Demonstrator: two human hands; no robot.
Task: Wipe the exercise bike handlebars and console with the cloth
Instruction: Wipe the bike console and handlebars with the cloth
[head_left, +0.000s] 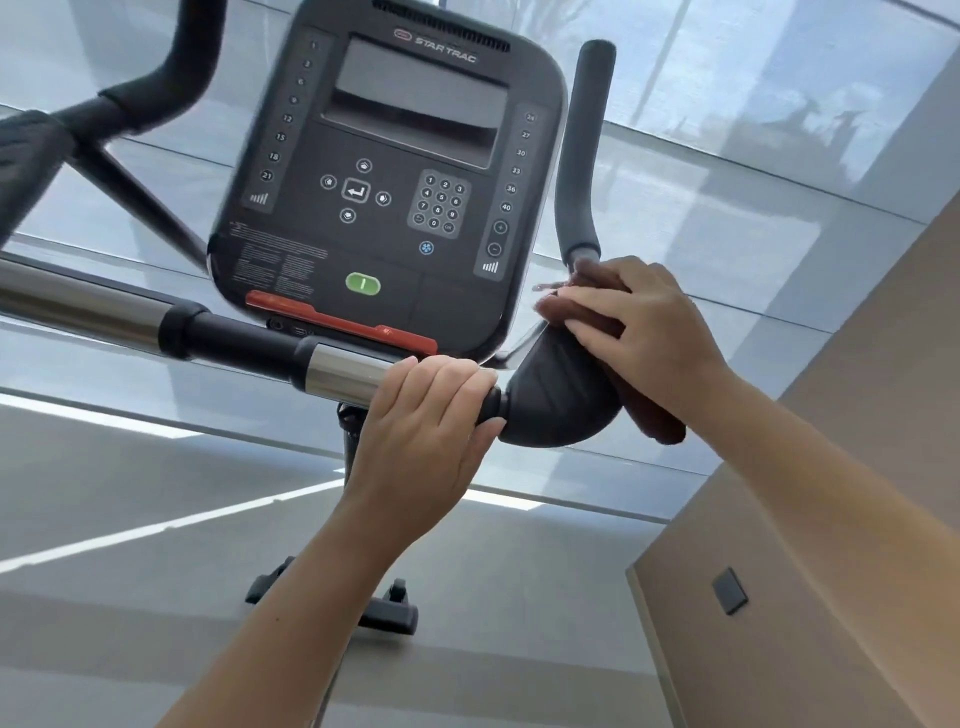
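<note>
Cloth (655, 415) sits pressed under the right hand (639, 332) on the handlebar elbow pad (556, 400); the upright grip (584, 150) runs toward 12 o'clock, right there. Left hand (426, 410) grips the crossbar (332, 366).

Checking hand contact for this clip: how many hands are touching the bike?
2. The left hand grips the chrome handlebar below the console; the right hand presses the brown cloth on the right elbow pad.
</note>
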